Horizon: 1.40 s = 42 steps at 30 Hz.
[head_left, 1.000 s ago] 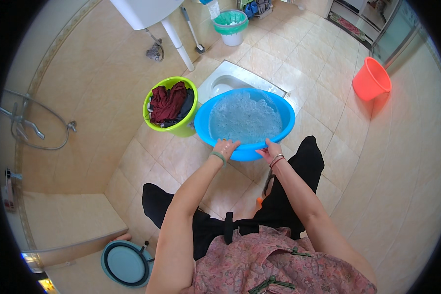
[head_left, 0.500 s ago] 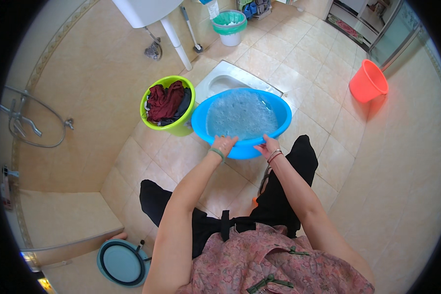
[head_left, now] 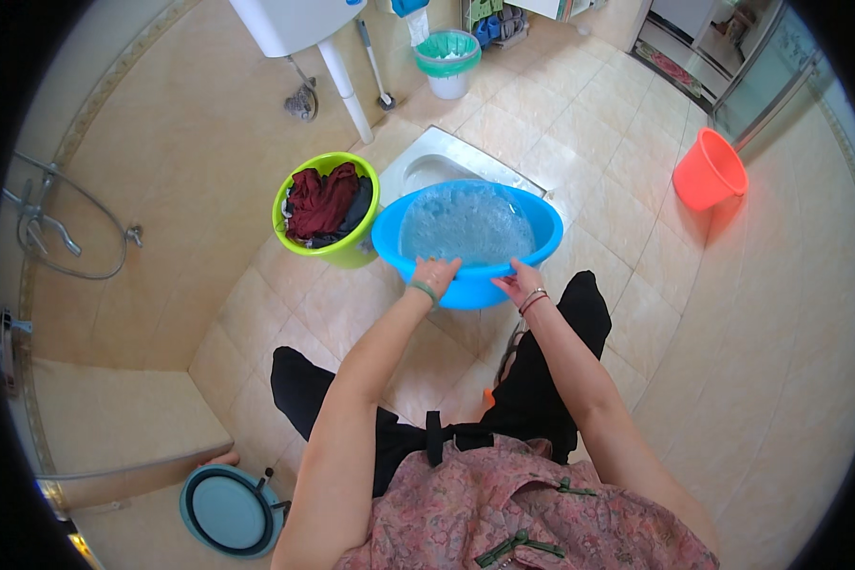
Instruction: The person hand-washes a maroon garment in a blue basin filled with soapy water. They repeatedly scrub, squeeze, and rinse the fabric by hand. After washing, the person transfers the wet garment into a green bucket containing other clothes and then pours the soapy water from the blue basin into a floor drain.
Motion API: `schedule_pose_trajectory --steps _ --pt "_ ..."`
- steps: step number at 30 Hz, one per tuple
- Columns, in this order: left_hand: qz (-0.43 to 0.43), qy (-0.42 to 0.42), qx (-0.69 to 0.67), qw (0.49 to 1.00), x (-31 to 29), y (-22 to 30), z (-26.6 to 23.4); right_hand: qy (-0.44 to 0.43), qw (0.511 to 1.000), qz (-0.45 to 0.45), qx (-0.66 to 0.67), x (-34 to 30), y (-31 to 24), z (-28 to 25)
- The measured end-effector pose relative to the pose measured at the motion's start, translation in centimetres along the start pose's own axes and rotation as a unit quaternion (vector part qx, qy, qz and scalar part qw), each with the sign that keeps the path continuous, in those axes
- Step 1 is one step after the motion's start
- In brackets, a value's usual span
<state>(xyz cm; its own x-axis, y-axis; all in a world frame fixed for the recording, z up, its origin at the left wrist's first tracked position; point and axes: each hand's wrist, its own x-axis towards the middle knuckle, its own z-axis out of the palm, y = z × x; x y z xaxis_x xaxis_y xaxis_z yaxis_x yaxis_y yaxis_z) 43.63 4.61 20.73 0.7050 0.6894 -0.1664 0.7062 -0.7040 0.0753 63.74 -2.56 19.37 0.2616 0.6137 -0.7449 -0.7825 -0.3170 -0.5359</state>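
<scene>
Both of my hands grip the near rim of a blue oval basin [head_left: 475, 293] that holds foamy, soapy water [head_left: 465, 226]. My left hand [head_left: 434, 275], a green bangle at its wrist, has its fingers over the rim left of the middle. Farther right, my right hand [head_left: 520, 282] pinches the same rim, with bracelets at the wrist. The basin overlaps the near part of a white squat toilet [head_left: 503, 171]; whether it rests there or is held up, I cannot tell. Beside it on the left stands a lime-green bucket [head_left: 356, 249] filled with dark red and dark clothes [head_left: 321, 202].
A red bucket [head_left: 705, 176] stands by the right wall. Toward the back are a bin with a green liner [head_left: 448, 65], a toilet brush [head_left: 378, 71] and a sink pedestal [head_left: 345, 93]. A folded teal basin [head_left: 228, 511] leans at lower left, below the wall shower tap [head_left: 47, 223].
The foamy water has shifted inside the blue basin, and its surface looks more rippled. Both hands keep their hold on the rim. The whole view has moved slightly.
</scene>
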Motion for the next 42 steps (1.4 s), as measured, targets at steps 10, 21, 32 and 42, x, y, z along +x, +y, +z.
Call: schedule_pose_trajectory --steps 10,21,32,42 --pt "-0.003 0.039 0.026 0.999 0.9 0.2 0.7 -0.013 0.999 -0.021 -0.025 -0.1 -0.7 0.0" --pt "-0.019 0.014 0.018 1.000 1.9 -0.2 0.2 -0.054 0.990 -0.049 -0.120 -1.7 -1.7 -0.2" --pt "-0.016 0.018 0.020 1.000 2.8 -0.7 -0.8 0.074 0.582 -0.475 -0.656 -4.7 -3.6 1.1" --pt "-0.008 0.039 -0.031 0.999 3.5 -0.5 -1.7 0.000 0.398 -0.469 -0.789 -2.4 -3.9 2.7"
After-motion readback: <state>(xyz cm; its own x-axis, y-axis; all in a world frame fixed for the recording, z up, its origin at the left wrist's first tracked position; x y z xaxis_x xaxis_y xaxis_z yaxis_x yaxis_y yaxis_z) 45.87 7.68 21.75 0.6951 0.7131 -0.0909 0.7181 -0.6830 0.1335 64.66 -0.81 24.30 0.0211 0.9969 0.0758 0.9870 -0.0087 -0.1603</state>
